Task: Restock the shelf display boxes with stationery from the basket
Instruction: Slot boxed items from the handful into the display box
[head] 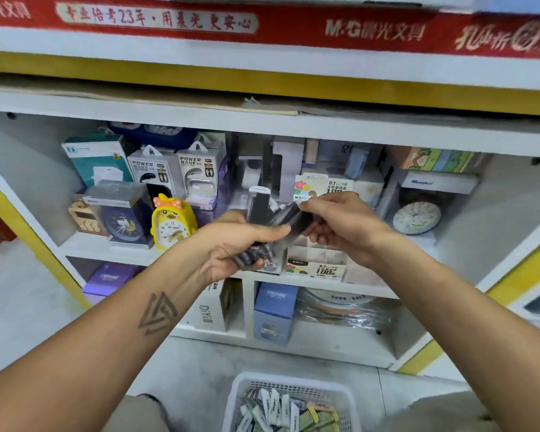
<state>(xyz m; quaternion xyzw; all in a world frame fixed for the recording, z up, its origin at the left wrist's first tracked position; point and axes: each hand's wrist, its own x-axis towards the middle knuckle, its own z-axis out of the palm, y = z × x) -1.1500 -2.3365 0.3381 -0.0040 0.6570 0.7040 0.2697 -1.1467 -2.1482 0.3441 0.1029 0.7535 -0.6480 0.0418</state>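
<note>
My left hand (240,243) grips a bunch of dark stationery packs (261,210) in front of the middle shelf. My right hand (340,227) pinches the upper end of one dark pack (296,213) of that bunch. Just behind the hands stands a display box (317,266) with cardboard compartments and a "0.7 100" label. A second box with the same label (328,188) sits behind it. On the floor at the bottom edge, a white plastic basket (293,381) holds several white and green packs (289,413).
The white shelf unit (175,120) carries power bank boxes (156,173), a yellow chick clock (172,224), a blue clock box (122,213) and a round white clock (416,218). Blue CRUHRE boxes (273,310) stand on the lower shelf. A red banner (293,23) runs overhead.
</note>
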